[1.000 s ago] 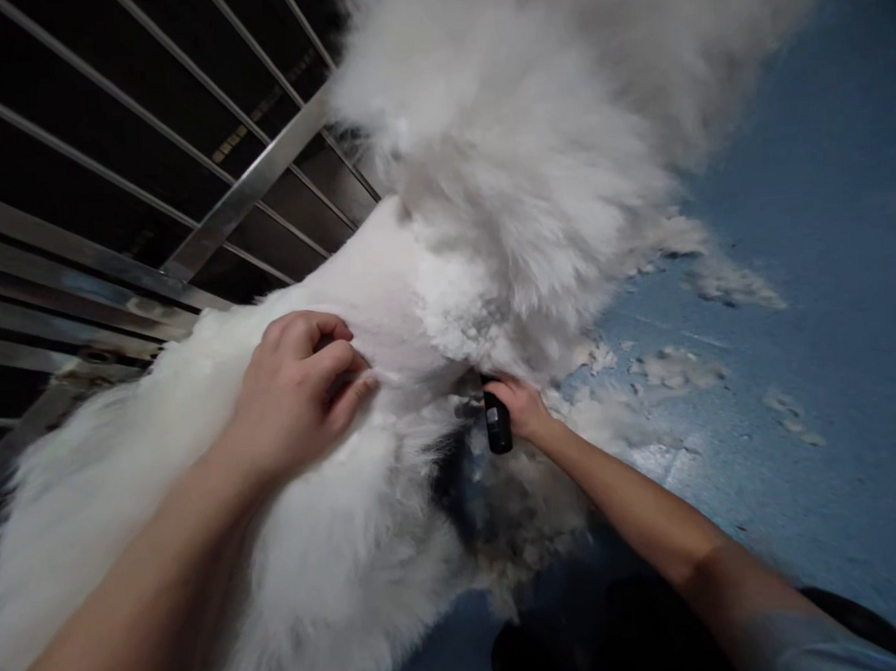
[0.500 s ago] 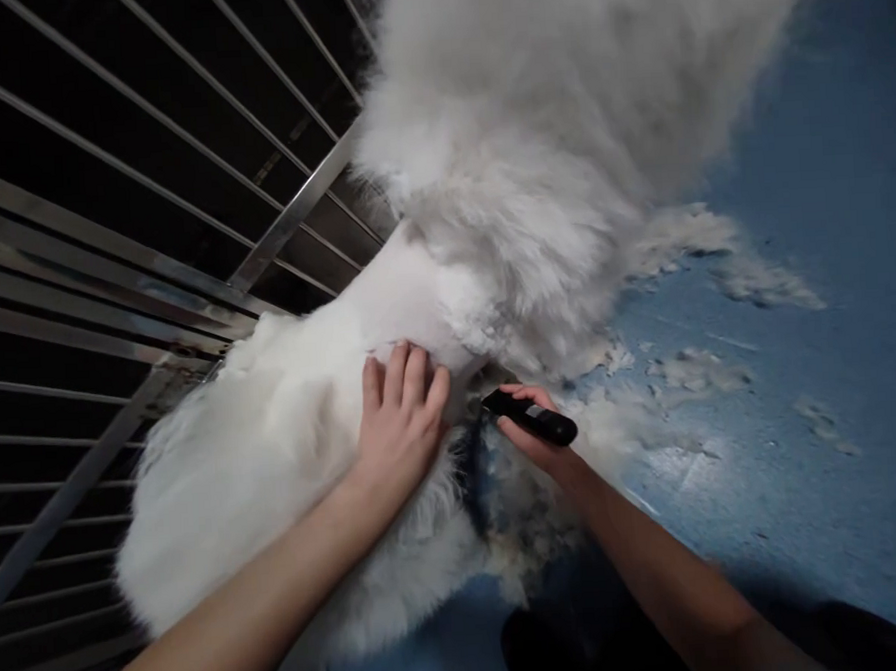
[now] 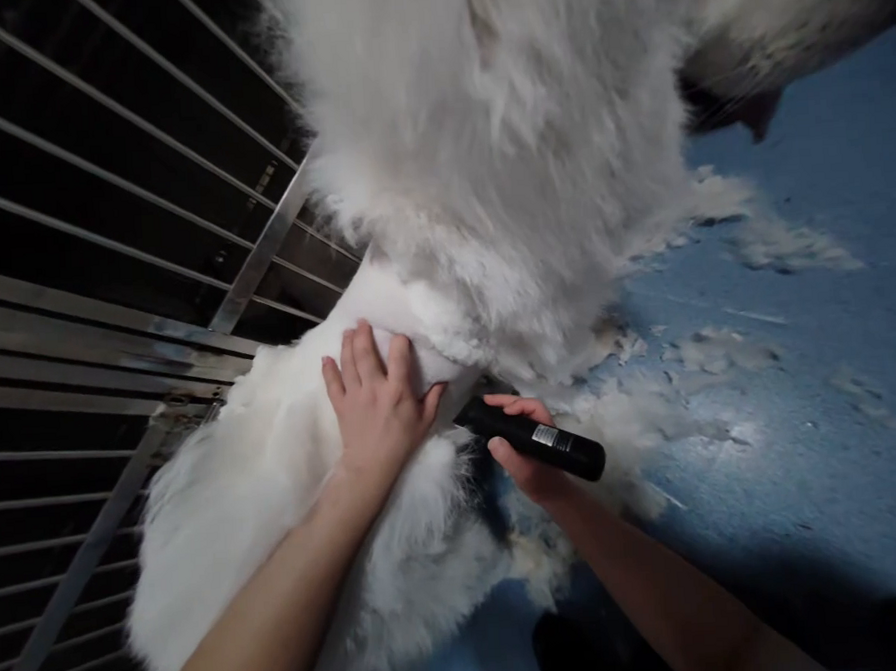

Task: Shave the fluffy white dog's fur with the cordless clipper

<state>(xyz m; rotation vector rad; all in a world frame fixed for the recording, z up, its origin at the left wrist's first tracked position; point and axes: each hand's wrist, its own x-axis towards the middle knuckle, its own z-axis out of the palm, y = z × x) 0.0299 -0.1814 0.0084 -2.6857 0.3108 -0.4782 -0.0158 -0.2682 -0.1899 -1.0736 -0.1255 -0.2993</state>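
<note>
A large dog with thick white fur (image 3: 485, 173) stands across the view, with a band of close-shorn skin around its middle. My left hand (image 3: 381, 404) lies spread on that shorn side, fingers apart and holding nothing. In my right hand (image 3: 525, 452) is a black hair clipper (image 3: 551, 445) with a pale label. Its head points left and touches or nearly touches the dog's lower flank; the fur and belly partly hide the blade. The dog's head (image 3: 770, 38) shows at the upper right, turned toward the floor.
Metal cage bars (image 3: 137, 141) run along the left, close against the dog. Clumps of cut fur (image 3: 647, 415) are scattered over the blue floor (image 3: 817, 356) on the right. A dark shoe (image 3: 566, 650) shows at the bottom edge.
The dog's head and muzzle have come into view at upper right. My left hand has shifted slightly left with its fingers wider apart; the clipper has turned, showing more of its label.
</note>
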